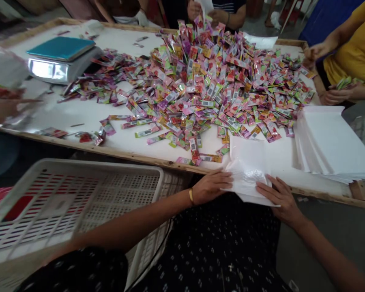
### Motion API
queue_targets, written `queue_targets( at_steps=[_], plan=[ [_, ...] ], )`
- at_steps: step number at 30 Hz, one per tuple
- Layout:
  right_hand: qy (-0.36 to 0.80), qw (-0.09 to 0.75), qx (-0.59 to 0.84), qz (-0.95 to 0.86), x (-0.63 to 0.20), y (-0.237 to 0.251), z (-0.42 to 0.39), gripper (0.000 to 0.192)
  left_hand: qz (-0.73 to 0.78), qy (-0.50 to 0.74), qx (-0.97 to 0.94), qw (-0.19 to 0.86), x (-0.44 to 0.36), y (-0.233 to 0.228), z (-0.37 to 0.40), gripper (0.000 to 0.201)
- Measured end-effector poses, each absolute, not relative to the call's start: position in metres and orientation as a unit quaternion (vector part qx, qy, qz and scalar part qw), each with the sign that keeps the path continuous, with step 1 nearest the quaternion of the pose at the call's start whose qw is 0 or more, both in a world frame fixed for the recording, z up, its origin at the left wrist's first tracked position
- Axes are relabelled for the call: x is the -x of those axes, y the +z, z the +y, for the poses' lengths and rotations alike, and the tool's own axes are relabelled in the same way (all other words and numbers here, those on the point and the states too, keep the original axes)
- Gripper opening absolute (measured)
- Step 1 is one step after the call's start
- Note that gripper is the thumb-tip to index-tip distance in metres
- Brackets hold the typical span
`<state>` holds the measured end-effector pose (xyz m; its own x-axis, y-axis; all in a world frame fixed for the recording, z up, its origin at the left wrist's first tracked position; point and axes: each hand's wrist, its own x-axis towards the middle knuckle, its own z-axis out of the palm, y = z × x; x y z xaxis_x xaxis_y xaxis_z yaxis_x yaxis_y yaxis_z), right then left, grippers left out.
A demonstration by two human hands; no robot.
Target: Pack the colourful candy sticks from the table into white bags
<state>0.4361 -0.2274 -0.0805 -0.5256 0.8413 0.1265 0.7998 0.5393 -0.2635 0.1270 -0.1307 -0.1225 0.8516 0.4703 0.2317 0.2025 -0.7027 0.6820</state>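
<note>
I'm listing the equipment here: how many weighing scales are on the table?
1: the weighing scale with a teal plate, on the left part of the table, beside the heap of sachets. Another could be hidden behind the heap.

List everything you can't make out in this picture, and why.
All in the head view:
- Inside of the white bag: hidden by its own white wall.
- Small print on the sachets: too small and blurred.
- Reading on the scale: lost in glare and blur.
- Co-worker's hand at far left: blurred, cut off by the left edge.
- Crate: its far-left part is cut off by the left edge.
</note>
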Motion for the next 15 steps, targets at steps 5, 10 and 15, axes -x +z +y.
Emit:
queue_targets(
  at_steps=[5, 10, 15],
  plan=[
    [0.104, 0.235, 0.676, -0.691, -0.413, -0.088, -0.241, 0.023, 0.437, 0.199, -0.806, 0.346, -0.144, -0.105, -0.140, 0.028],
    [0.048, 0.163, 0.759, -0.629, -0.395, -0.080, -0.236, 0.033, 0.530, 0.170, -0.768, 0.317, -0.162, -0.100, -0.138, 0.027],
    [-0.009, 0.054, 0.789, -0.612, -0.406, -0.078, -0.234, 0.035, 0.585, 0.148, -0.746, 0.281, -0.169, -0.091, -0.146, 0.020]
  ],
)
